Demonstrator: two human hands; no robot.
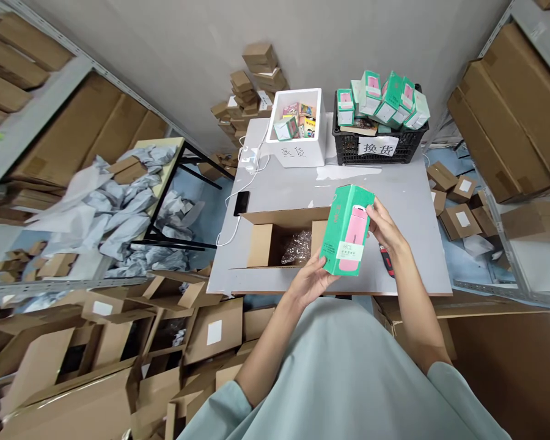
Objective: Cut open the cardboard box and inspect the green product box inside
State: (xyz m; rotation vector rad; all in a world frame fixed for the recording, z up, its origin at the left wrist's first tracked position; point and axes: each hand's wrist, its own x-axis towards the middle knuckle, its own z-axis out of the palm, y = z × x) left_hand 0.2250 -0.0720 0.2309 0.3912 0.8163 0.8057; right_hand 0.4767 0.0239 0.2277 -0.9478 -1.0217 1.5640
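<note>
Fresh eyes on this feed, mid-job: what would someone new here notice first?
Likely the bright green box with a pink item pictured on it, held by the left hand and right hand over the table's near side. Next, the black crate at the far right of the table, heaped with similar cartons. Then the jumble of cardboard boxes, many open, filling the lower left.

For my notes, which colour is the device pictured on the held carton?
The pictured device is pink; head view.
</note>
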